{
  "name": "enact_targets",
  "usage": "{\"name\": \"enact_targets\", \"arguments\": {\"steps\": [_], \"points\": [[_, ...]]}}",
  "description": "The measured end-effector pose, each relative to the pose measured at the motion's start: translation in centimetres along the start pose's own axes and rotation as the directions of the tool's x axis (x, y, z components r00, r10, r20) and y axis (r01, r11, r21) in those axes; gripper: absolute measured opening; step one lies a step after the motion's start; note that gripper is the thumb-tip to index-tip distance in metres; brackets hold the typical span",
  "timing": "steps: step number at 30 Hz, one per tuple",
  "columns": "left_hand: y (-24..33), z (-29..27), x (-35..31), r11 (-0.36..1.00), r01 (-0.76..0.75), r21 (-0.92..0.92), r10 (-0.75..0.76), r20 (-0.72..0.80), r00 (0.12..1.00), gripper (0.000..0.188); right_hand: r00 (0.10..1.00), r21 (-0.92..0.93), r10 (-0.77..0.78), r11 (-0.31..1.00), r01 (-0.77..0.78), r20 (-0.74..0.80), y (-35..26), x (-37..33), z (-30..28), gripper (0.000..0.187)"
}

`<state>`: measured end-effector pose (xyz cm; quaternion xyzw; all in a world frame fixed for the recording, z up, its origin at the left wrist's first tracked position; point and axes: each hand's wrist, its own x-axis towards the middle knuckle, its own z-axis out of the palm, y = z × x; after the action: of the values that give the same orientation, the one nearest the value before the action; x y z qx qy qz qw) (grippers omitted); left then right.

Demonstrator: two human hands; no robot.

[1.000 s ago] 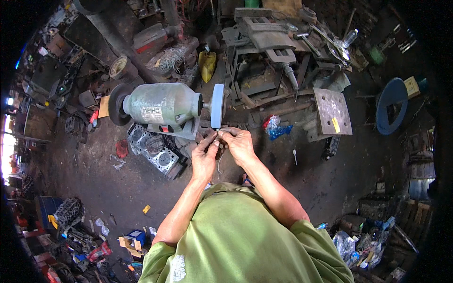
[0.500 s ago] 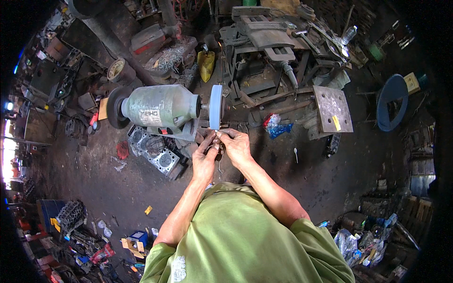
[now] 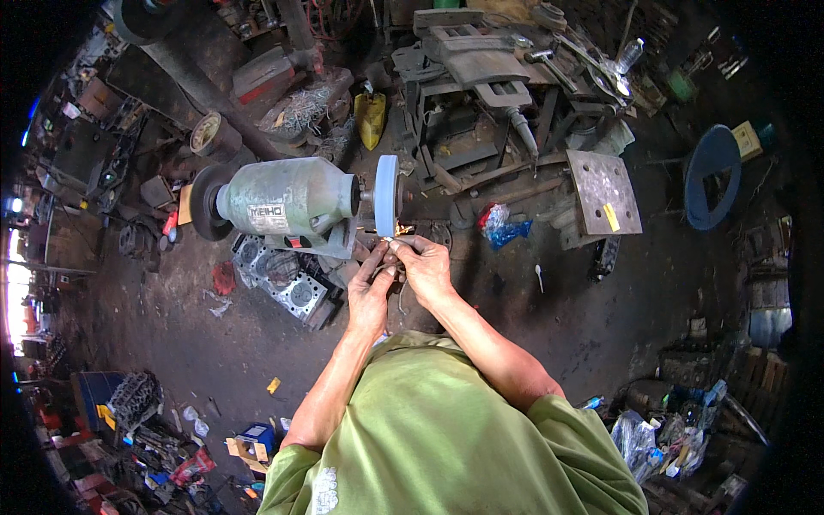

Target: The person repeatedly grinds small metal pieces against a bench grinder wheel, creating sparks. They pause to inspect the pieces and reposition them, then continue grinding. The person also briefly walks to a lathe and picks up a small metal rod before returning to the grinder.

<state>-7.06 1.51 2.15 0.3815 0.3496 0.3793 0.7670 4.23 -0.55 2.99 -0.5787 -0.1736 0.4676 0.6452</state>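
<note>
A green bench grinder (image 3: 296, 193) stands in front of me, with a blue-grey grinding wheel (image 3: 387, 196) at its right end and a dark wheel (image 3: 209, 202) at its left. My left hand (image 3: 372, 279) and my right hand (image 3: 422, 264) meet just below the blue-grey wheel, fingers closed together. Between the fingertips they pinch a small piece against the wheel's lower edge; the fingers mostly cover it, so its kind cannot be made out. Orange sparks (image 3: 402, 230) show at the contact, beside my right fingertips.
An engine cylinder head (image 3: 287, 279) lies on the floor below the grinder. To the right are a steel plate with holes (image 3: 605, 193), a blue round stool (image 3: 712, 178) and a red-and-blue plastic bag (image 3: 505, 227). Behind stands a metal bench with a vise (image 3: 481, 64) and a hammer (image 3: 552, 67).
Sparks now show at the wheel's lower edge, where hardly any showed before. Both hands keep nearly the same place and grip. The view has shifted slightly.
</note>
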Motion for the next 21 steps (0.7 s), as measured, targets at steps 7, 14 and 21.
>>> {"name": "enact_targets", "arguments": {"steps": [7, 14, 21], "points": [[-0.24, -0.02, 0.12, 1.000, 0.005, -0.029, -0.005, -0.001, 1.000, 0.043, 1.000, 0.039, 0.018, 0.999, -0.018, -0.009, 0.43, 0.15, -0.15, 0.013], [-0.19, -0.09, 0.12, 0.997, 0.017, -0.069, -0.016, 0.011, 1.000, 0.045, 1.000, -0.003, -0.005, 1.000, 0.005, -0.007, 1.00, 0.52, -0.21, 0.012], [-0.06, 0.25, -0.01, 0.996, 0.042, -0.082, -0.042, 0.004, 0.999, 0.045, 1.000, 0.021, 0.001, 1.000, -0.001, 0.000, 0.48, 0.14, -0.31, 0.012]]}}
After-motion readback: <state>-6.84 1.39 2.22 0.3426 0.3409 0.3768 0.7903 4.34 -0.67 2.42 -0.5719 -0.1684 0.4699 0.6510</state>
